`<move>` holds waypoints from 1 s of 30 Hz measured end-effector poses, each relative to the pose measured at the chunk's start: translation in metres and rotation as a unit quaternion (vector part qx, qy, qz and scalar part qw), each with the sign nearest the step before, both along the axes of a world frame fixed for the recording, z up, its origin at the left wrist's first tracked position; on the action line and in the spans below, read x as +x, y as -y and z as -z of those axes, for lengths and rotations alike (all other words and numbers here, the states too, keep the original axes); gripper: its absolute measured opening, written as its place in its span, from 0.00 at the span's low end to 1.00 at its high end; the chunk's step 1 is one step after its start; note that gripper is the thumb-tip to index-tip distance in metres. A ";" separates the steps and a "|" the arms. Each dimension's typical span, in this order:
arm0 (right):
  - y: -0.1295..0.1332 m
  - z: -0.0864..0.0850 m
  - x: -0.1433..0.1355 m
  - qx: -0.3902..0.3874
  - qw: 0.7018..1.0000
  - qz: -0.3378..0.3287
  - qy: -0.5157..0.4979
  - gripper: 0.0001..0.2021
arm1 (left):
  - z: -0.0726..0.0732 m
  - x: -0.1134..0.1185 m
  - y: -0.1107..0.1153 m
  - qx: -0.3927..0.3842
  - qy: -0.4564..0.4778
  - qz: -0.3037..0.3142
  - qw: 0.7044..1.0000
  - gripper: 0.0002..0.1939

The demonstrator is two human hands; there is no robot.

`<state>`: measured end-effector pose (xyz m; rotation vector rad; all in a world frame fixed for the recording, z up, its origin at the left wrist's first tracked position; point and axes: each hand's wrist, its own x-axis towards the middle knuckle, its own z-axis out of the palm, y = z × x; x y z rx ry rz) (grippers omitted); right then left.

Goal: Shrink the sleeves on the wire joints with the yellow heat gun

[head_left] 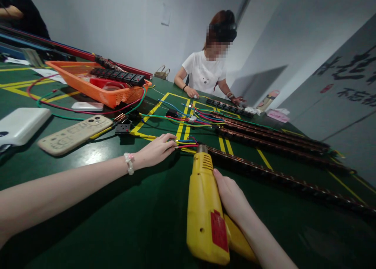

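Since the yellow heat gun (205, 206) fills the bottom middle of the view, it's the closest thing: right hand (230, 192) closed around it, though most of those fingers are hidden behind the body. Its nozzle sits right by some thin colored wires (188, 146), pinched by the left hand (157, 151); can't see that thumb, so the exact grip is a bit of a mystery. All this is over a dark green table (132, 237), kinda glossy near the phone (75, 135), with yellow lines (264, 159) across it. A long dark strip (273, 175) runs off the right edge, so its far end is cut off. White power bank (25, 124) on the left, clipped by the frame. Past those, there's an orange basket (101, 94); can't make out everything in it. Across the table, a co-worker (205, 71) in a white tee has both hands by another strip (230, 107). Top left, someone in black (25, 16) is cropped, no head showing. Pale gray wall (117, 29) behind, plus big dark lettering (352, 67) on the right, chopped off by the frame.
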<state>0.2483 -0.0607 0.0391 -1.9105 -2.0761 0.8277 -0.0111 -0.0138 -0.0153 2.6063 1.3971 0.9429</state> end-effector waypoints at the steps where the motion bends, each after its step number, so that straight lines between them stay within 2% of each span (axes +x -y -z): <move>1: 0.000 0.001 -0.001 0.006 1.000 0.000 0.008 0.32 | 0.000 0.000 0.000 -0.001 0.002 0.001 1.000 0.11; 10: 0.006 0.000 -0.028 0.013 0.998 -0.052 0.042 0.34 | -0.002 0.003 0.000 -0.009 0.033 0.023 0.999 0.09; 18: 0.011 0.002 -0.055 0.031 0.993 -0.104 0.050 0.33 | 0.006 -0.003 -0.006 -0.009 0.022 0.049 0.999 0.10; 24: 0.011 0.001 -0.055 0.022 0.993 -0.115 0.031 0.34 | 0.006 -0.005 -0.003 -0.019 0.017 0.043 0.999 0.11; 30: 0.007 0.002 -0.045 0.009 0.992 -0.122 0.005 0.35 | 0.000 -0.002 0.001 -0.039 0.031 0.025 0.998 0.11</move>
